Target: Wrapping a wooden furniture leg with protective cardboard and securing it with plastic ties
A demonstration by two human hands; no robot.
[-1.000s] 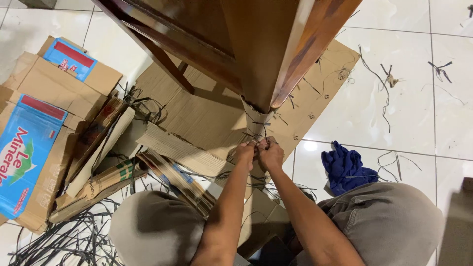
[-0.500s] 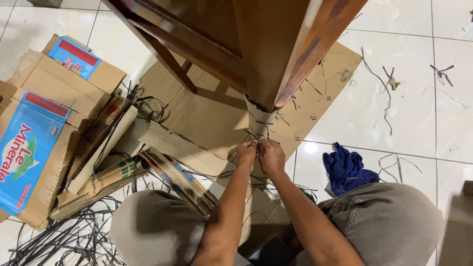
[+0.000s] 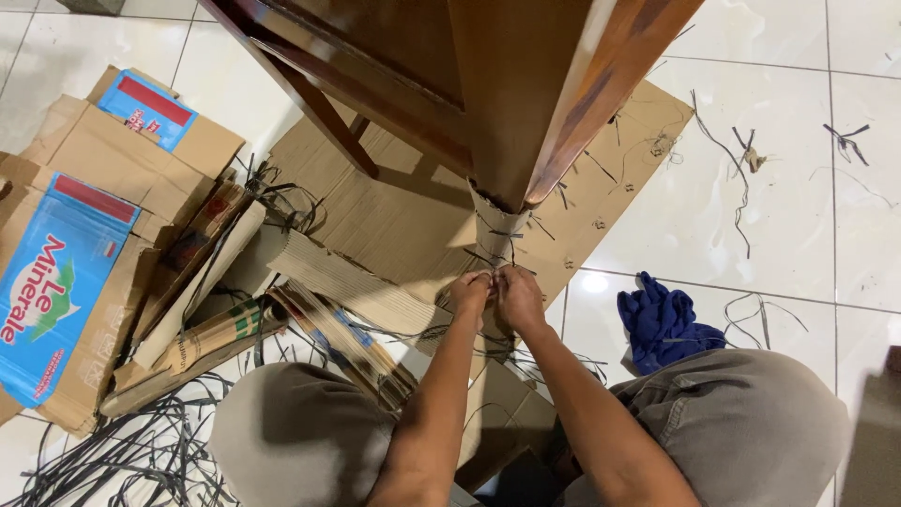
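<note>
Your left hand [image 3: 469, 291] and right hand [image 3: 518, 294] are pinching the dark strap [image 3: 497, 252] closed around the cardboard-wrapped wooden leg [image 3: 495, 235]. Flattened boxes [image 3: 84, 225] are lying left of that leg, a blue cloth [image 3: 657, 319] right, loose straps [image 3: 131, 451] lower-left.

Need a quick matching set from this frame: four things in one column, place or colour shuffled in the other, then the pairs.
Things:
1. cloth
2. flattened box with blue panel
3. loose black straps
4. cardboard-wrapped table leg

Descriptions:
A. pinched by left hand and right hand
B. dark blue, bunched on the tile by the right knee
C. far left of the floor
D. tangled at lower left

Pairs: 1-B, 2-C, 3-D, 4-A
</note>
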